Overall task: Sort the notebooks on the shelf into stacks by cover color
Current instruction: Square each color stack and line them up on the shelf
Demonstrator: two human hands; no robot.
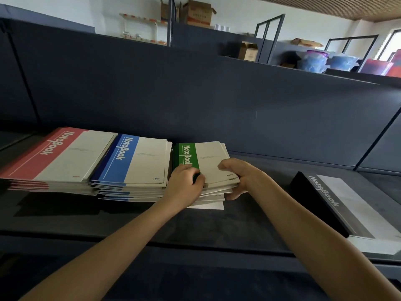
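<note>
Green-banded paper notebooks (208, 161), a loose stack of them: where are they set, and how are they held? (first speaker)

They are set on the dark grey shelf (130, 218), just beside the stack of blue-banded notebooks (138, 159), with the stack of red-banded notebooks (65, 155) on the far side of that. The near left corner is gripped by the left hand (186, 183), fingers curled on it. The near right edge is clamped by the right hand (238, 177), which is curled round it above and below. (second speaker)

What could be spoiled from here? (first speaker)

The lower copies are fanned out toward the front, so only part of the pile seems to be caught. If the stack is squared or lifted by the upper covers alone, the loose sheets beneath could be left skewed or slid off the front. If it is pushed left too hard, the blue stack, itself stepped, could be knocked askew. (second speaker)

Anything else at risk? (first speaker)

One black-banded notebook (338, 205) is lying well apart on the right, near the front edge. It could be brushed off by a careless right forearm. (second speaker)
</note>
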